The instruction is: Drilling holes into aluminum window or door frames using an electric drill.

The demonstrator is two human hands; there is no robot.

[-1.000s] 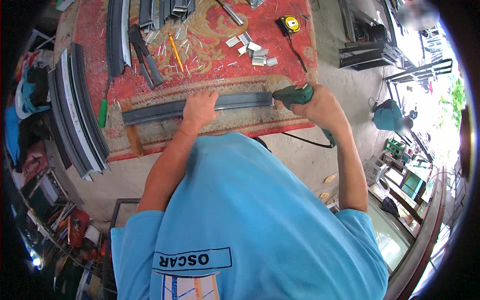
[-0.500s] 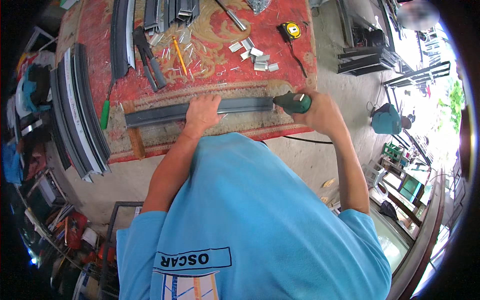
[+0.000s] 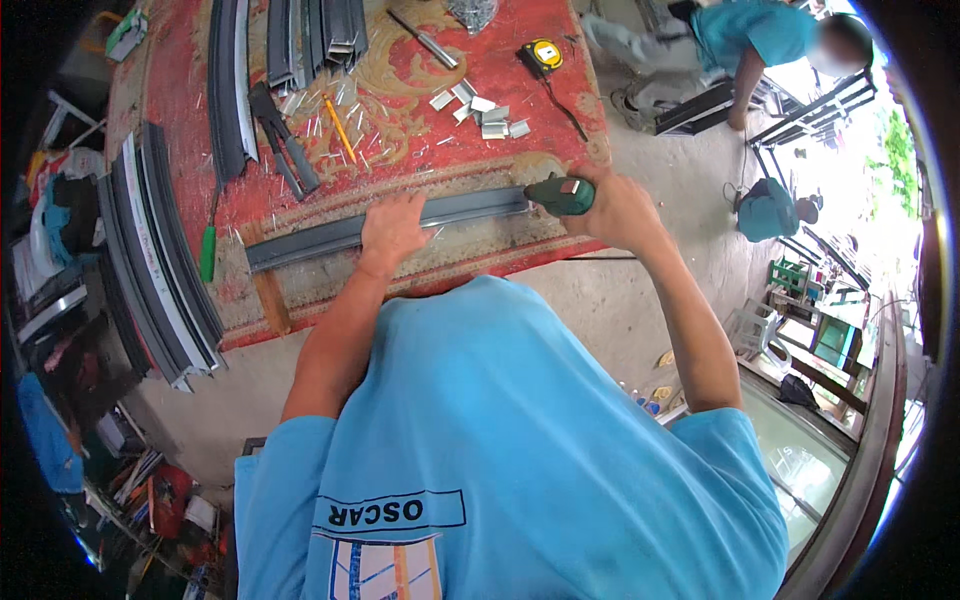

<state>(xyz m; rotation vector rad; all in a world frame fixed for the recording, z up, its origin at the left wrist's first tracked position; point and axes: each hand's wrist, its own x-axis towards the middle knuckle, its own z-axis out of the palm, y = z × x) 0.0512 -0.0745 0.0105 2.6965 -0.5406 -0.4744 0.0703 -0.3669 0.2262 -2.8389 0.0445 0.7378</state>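
A long dark grey metal profile (image 3: pixel 310 243) lies across the near side of the red patterned table cover. My left hand (image 3: pixel 393 232) grips it near the middle, fingers over its far edge. At the right end, my right hand (image 3: pixel 622 210) is closed round a dark green power drill (image 3: pixel 566 196). The drill's nose points left and meets the profile's end; its tip is too small to make out. Under the profile's left end runs a strip of wood (image 3: pixel 268 290).
Beyond the profile lie a yellow pencil (image 3: pixel 340 130), black-handled pliers (image 3: pixel 285 145), cut metal pieces (image 3: pixel 490 125) and a yellow tape measure (image 3: pixel 543 55). A green-handled screwdriver (image 3: pixel 208 253) and stacked profiles (image 3: pixel 165 260) lie left. A co-worker (image 3: pixel 745 40) bends over dark frames at the far right.
The view has shifted slightly, so the table sits further left. A co-worker has come into sight at the far right. Both my hands keep their hold, the drill still at the profile's right end.
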